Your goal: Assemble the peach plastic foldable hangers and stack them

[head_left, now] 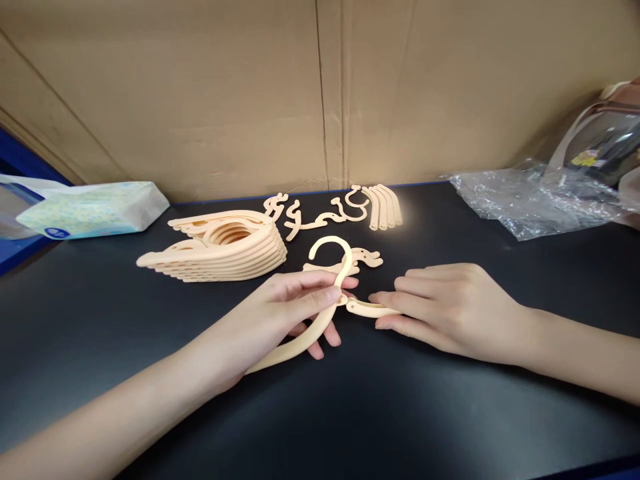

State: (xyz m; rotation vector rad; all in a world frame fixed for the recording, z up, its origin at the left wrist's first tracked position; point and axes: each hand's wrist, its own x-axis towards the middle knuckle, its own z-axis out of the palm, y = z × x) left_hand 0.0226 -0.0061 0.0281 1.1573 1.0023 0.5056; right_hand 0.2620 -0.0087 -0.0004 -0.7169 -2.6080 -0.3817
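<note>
My left hand is closed on a cream plastic hanger piece made of a curved arm and an open hook that rises above the thumb. Between thumb and fingers, its joint sits close to the end of a second hanger arm. My right hand pinches that second arm, with its far end hidden under the fingers. Whether the two ends touch I cannot tell. Just behind the hands lie a few loose hanger parts, partly covered by the hook and my left hand.
A stack of folded hangers lies at the left. Further back are loose hooks and several curved arms. A tissue pack is at the far left; crumpled clear plastic and a transparent bag are at the right. Cardboard walls the back.
</note>
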